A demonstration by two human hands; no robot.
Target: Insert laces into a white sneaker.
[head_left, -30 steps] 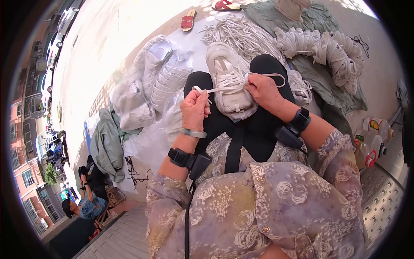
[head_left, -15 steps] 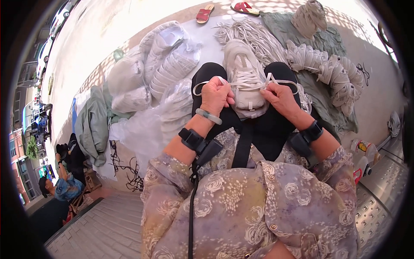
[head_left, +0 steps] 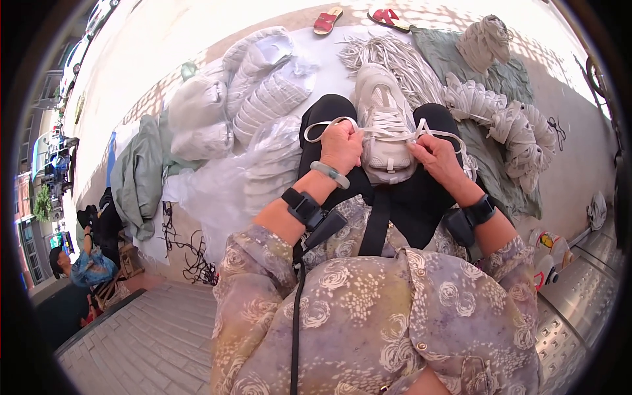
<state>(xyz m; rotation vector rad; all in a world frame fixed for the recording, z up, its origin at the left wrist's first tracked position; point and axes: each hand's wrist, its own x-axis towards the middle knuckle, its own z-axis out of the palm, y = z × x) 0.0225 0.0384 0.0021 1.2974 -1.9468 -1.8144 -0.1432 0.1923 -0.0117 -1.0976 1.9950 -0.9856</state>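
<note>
A pale grey-white sneaker (head_left: 388, 157) rests between my knees, its toe pointing away from me and its heel nearest my body. White laces (head_left: 390, 125) are threaded through it. My left hand (head_left: 342, 150) is closed on one lace end beside the shoe's opening, and that lace loops out over the left knee. Over on the right side, my right hand (head_left: 437, 159) pinches the other lace between thumb and finger, with a loop standing up above it. Between the two hands the lace runs across the shoe's opening.
Bundles of wrapped white shoe parts (head_left: 266, 99) lie at left beside clear plastic (head_left: 217, 191). A heap of loose laces (head_left: 395, 62) lies beyond the sneaker. Tied bundles (head_left: 520, 135) sit on green cloth (head_left: 526, 72) at right. Red slippers (head_left: 327, 21) are at the far edge.
The whole view has shifted slightly, so the scene sits a little further right. Both hands keep hold of the laces; the left loop has changed shape a little.
</note>
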